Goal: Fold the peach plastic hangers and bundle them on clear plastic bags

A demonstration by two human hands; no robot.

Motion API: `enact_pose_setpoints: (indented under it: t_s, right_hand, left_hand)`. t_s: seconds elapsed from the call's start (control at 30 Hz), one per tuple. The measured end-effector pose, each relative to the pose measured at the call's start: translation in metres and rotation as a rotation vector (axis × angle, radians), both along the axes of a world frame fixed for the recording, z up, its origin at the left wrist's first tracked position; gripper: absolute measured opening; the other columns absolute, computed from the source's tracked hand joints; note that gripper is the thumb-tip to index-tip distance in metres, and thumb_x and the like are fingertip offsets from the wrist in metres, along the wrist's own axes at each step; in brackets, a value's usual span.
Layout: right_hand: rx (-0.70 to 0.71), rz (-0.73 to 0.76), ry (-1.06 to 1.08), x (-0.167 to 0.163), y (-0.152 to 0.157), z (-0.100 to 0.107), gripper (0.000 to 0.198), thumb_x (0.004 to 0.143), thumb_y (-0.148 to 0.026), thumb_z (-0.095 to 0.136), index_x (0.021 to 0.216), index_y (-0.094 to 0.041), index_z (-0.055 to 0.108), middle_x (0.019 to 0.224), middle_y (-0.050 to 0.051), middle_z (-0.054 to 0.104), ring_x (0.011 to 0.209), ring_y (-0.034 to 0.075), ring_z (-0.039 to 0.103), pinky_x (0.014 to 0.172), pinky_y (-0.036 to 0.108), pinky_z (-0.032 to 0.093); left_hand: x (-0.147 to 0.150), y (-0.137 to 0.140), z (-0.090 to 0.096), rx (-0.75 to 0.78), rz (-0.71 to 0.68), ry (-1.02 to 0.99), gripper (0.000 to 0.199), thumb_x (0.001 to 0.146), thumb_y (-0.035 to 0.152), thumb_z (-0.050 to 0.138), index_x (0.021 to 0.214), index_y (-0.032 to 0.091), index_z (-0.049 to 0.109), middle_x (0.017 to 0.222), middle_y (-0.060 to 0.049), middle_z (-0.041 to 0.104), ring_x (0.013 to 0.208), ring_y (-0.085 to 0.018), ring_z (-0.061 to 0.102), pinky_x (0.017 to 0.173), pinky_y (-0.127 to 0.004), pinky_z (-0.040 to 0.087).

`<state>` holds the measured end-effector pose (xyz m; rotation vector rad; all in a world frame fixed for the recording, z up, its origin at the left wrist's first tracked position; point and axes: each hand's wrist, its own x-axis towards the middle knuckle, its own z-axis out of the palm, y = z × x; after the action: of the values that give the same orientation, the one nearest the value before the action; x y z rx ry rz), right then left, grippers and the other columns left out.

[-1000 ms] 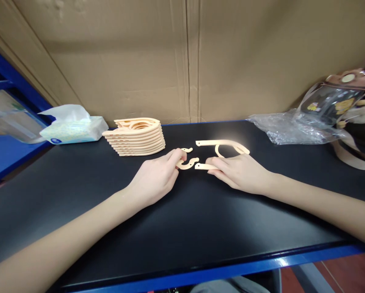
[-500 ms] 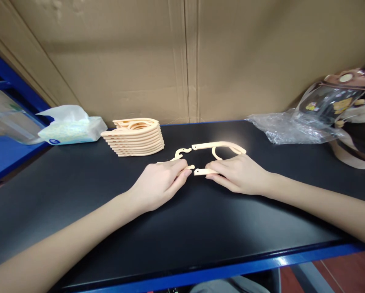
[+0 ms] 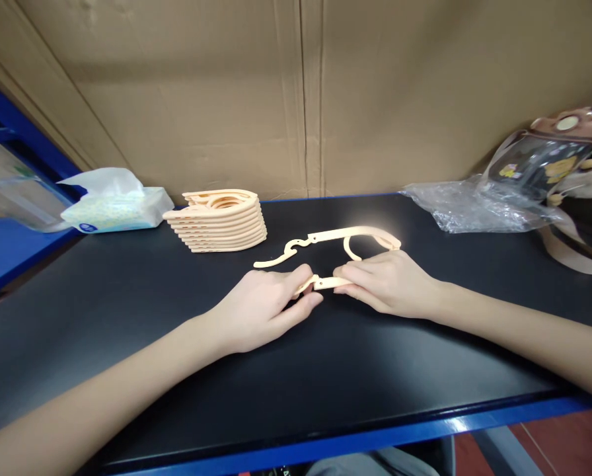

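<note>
A cream folding clothes hanger (image 3: 328, 236) lies across the middle of the table, its hook (image 3: 351, 250) curling inward. At the far arm's left tip, a wavy end piece (image 3: 291, 248) meets it. My left hand (image 3: 263, 307) has its fingers around a similar small end piece (image 3: 306, 285), which touches the tip of the near arm (image 3: 328, 283). The thumb stands a little apart below, and fingers hide most of that piece. My right hand (image 3: 390, 281) pinches the near arm and covers the hanger's bend.
A stack of several matching folded hangers (image 3: 217, 225) stands behind my left hand. Left of it is a tissue pack (image 3: 117, 205). At the back right lie a crinkled clear plastic bag (image 3: 454, 208) and a clear bottle (image 3: 534, 165) with a strap. Cardboard (image 3: 217, 99) rises behind the table.
Gaps between both end pieces and the hanger's arms have closed; the pieces now meet the tips. My left thumb has moved away from its fingers. My right hand stays nearly still.
</note>
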<state>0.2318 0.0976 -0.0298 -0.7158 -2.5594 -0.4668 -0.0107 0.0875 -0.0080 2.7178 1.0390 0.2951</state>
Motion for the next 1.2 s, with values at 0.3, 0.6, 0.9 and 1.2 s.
enact_pose_setpoints:
  t_s: [0.3, 0.6, 0.9, 1.2]
  right_hand:
    - [0.021, 0.015, -0.033, -0.0002, 0.0001, -0.0013, 0.039, 0.102, -0.035, 0.034, 0.086, -0.017, 0.064, 0.065, -0.002, 0.066, 0.051, 0.01, 0.056, 0.048, 0.026, 0.027]
    - [0.047, 0.035, -0.04, -0.0025, -0.0018, 0.0013, 0.041, 0.102, -0.035, 0.033, 0.085, -0.016, 0.065, 0.062, -0.001, 0.064, 0.05, 0.01, 0.056, 0.048, 0.026, 0.028]
    - [0.045, 0.047, -0.053, -0.0032, -0.002, -0.0004, 0.042, 0.102, -0.036, 0.032, 0.086, -0.016, 0.065, 0.061, 0.0, 0.065, 0.049, 0.01, 0.056, 0.046, 0.026, 0.026]
    - [-0.038, 0.004, -0.084, -0.0031, -0.0032, -0.0006, 0.046, 0.103, -0.038, 0.027, 0.088, -0.016, 0.066, 0.063, 0.001, 0.066, 0.051, 0.01, 0.057, 0.047, 0.026, 0.026]
  left_hand:
    - [0.0006, 0.0026, -0.0043, 0.174, -0.049, 0.121, 0.026, 0.101, 0.034, 0.034, 0.079, 0.022, 0.033, 0.057, 0.006, 0.051, 0.045, -0.013, 0.048, 0.045, -0.022, 0.024]
    - [0.0021, 0.0003, -0.0007, 0.354, -0.082, 0.247, 0.027, 0.103, 0.034, 0.028, 0.082, 0.02, 0.038, 0.056, 0.004, 0.055, 0.045, -0.013, 0.054, 0.042, -0.023, 0.023]
    - [0.0005, 0.0017, -0.0016, 0.492, -0.118, 0.306, 0.031, 0.102, 0.035, 0.03, 0.078, 0.019, 0.039, 0.057, 0.003, 0.054, 0.045, -0.014, 0.057, 0.04, -0.023, 0.019]
    - [0.0003, 0.0016, -0.0059, 0.537, -0.114, 0.317, 0.032, 0.103, 0.034, 0.026, 0.077, 0.019, 0.04, 0.059, 0.003, 0.055, 0.043, -0.013, 0.056, 0.038, -0.025, 0.018]
